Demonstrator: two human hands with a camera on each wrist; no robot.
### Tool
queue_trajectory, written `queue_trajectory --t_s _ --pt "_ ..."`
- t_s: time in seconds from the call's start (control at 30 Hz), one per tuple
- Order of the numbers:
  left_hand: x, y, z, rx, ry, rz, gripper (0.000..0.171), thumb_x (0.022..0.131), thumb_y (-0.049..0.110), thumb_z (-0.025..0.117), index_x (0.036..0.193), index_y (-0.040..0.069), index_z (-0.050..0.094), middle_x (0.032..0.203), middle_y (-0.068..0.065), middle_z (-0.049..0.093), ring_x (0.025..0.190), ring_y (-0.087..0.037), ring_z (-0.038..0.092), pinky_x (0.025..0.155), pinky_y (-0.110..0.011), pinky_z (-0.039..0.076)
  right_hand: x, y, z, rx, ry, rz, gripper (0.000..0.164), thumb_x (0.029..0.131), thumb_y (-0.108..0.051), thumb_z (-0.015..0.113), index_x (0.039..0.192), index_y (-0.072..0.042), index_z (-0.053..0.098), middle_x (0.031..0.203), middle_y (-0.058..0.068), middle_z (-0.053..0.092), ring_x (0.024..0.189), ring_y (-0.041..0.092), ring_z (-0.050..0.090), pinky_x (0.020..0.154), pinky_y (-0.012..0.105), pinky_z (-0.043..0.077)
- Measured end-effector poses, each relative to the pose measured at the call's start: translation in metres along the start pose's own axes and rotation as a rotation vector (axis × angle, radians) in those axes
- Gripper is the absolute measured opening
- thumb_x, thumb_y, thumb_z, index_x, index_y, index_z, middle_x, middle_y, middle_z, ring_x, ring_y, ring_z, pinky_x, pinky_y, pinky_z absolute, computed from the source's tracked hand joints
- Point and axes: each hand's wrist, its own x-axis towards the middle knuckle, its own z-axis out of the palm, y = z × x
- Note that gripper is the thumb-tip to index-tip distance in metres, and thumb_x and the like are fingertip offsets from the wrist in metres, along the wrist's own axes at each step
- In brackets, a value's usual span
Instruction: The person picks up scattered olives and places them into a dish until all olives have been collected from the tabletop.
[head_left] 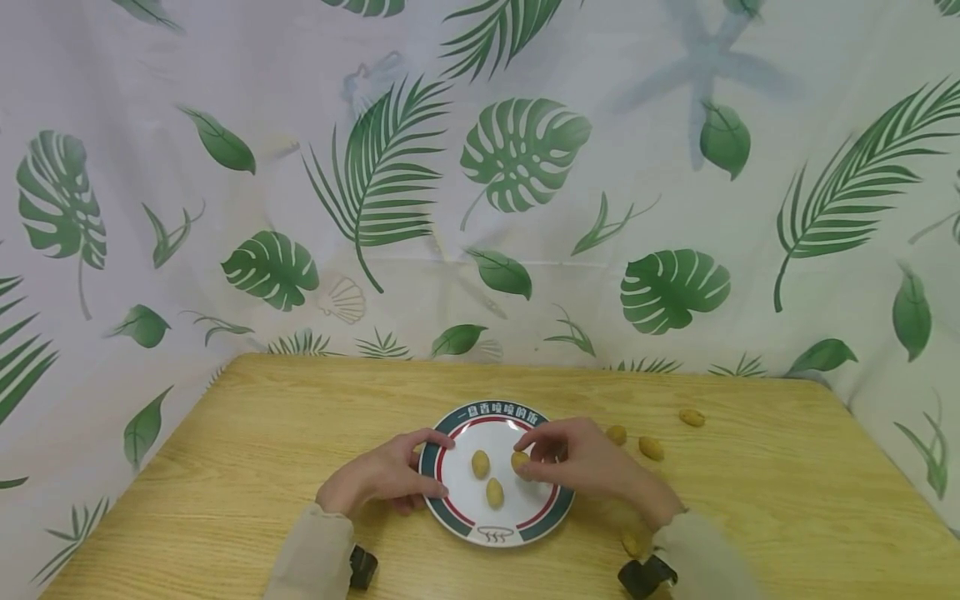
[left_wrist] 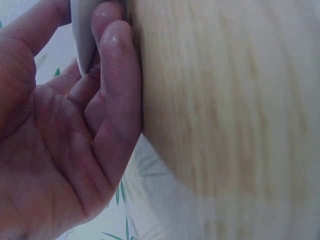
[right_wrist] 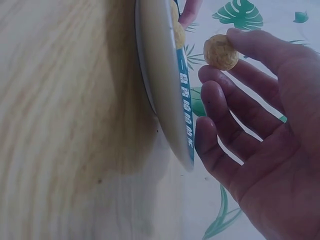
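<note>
A round white plate with a dark teal rim and a red ring lies on the table. My left hand grips its left rim; in the left wrist view, fingers of this hand reach beneath the plate's edge. Over the plate's right side, my right hand pinches a small oval, yellow-brown, nut-like piece between thumb and fingertips. The right wrist view shows its rough surface. Two similar pieces, one farther back and one nearer, lie on the plate.
More such pieces lie on the wooden table to the right: one beside the hand, another near it, one farther back and one by the right wrist. A leaf-patterned curtain hangs behind the table.
</note>
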Motion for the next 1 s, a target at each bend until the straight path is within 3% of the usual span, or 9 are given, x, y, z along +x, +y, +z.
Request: queue_trajectory --t_s 0.5,1.0 --pt "0.0 0.0 0.0 0.003 0.001 -0.003 0.059 0.088 0.02 0.081 0.139 0.027 0.054 0.087 -0.005 0.067 0.067 -0.017 0.062 0.059 -0.028 0.053 0.009 0.005 0.009 -0.022 -0.051 0.026 0.019 0.092 -0.033 0.078 0.107 -0.022 0.075 0.084 -0.008 0.066 0.079 0.012 0.057 0.068 0.021 0.047" --pt "0.001 -0.002 0.0 0.0 -0.008 0.008 0.059 0.088 0.02 0.081 0.139 0.027 0.054 0.088 -0.005 0.067 0.067 -0.017 0.062 0.059 -0.029 0.053 0.016 0.001 0.015 -0.053 -0.023 0.076 0.019 0.09 -0.03 0.079 0.103 -0.018 0.076 0.078 -0.006 0.064 0.076 0.013 0.055 0.064 0.021 0.044"
